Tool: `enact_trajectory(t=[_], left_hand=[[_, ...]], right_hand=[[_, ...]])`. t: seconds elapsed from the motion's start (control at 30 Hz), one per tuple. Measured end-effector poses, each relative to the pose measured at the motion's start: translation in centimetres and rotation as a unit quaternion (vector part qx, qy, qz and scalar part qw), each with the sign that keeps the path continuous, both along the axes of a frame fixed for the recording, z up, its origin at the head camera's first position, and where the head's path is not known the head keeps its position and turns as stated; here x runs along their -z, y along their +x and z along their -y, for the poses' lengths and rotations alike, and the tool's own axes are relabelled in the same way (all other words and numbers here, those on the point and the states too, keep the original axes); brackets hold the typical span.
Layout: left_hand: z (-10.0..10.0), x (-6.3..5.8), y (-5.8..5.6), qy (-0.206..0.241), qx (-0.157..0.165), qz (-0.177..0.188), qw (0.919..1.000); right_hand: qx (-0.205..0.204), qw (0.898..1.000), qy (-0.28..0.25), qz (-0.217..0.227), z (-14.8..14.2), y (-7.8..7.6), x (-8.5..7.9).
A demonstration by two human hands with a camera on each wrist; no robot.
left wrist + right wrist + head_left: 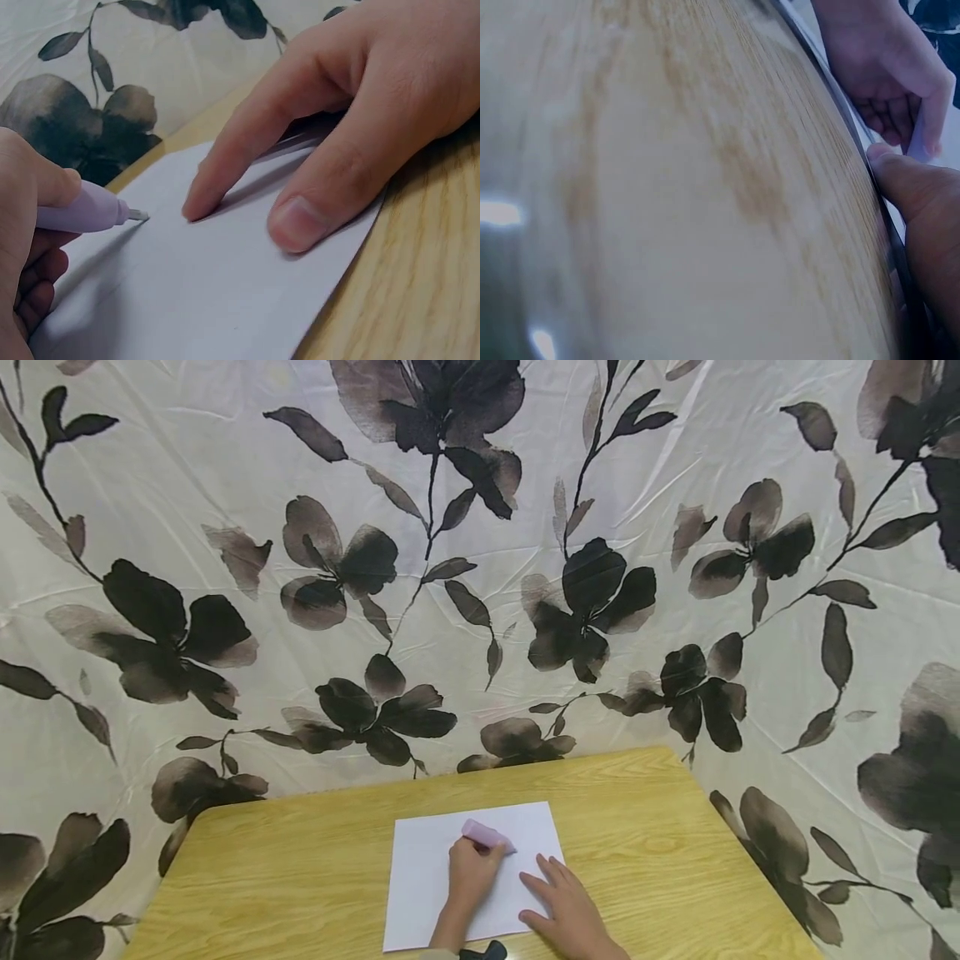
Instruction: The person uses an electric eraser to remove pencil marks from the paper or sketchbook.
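Observation:
My left hand [471, 878] grips a thick lilac pen-shaped tool [486, 833] over a white sheet of paper [420, 893]. In the left wrist view, the tool [86, 206] ends in a narrow grey tip that points right, right at the paper [187, 300]. Its exact kind I cannot tell. My right hand [566, 910] rests with spread fingers on the right side of the sheet. Thumb and forefinger of the right hand [360, 120] lie on the paper near its edge. In the right wrist view, the left hand [892, 67] shows curled fingers beyond the right thumb [904, 180].
The paper lies on a yellow wood-grain table [285, 877] near its front. A pale cloth [480, 677] with dark flower prints hangs behind the table and at its sides. A small black object [489, 950] shows at the bottom, by the left wrist.

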State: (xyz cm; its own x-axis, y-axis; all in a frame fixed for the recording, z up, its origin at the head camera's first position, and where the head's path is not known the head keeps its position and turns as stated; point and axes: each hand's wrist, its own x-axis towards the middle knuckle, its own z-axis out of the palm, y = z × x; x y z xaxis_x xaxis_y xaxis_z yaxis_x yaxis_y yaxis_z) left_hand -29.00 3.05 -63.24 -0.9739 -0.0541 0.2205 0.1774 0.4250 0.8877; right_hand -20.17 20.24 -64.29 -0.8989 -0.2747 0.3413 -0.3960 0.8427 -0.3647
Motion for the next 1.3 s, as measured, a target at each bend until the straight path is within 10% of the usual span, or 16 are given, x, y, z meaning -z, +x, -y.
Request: enact_trajectory(t=[0.37, 1.0, 1.3], left_hand=[[0.1, 0.2, 0.2, 0.001, 0.016, 0.001, 0.9999], [9.2, -0.3, 2.2, 0.038, -0.029, 0.008, 0.9988], [10.2, -0.2, 3.2, 0.038, -0.035, 0.008, 0.9986]], right_hand=[[-0.003, 1.000, -0.002, -0.006, 0.1, 0.1, 0.3], [0.008, 0.999, -0.007, 0.033, 0.0, -0.3, 0.6], [0.002, 0.998, -0.020, 0.060, 0.4, -0.1, 0.4]])
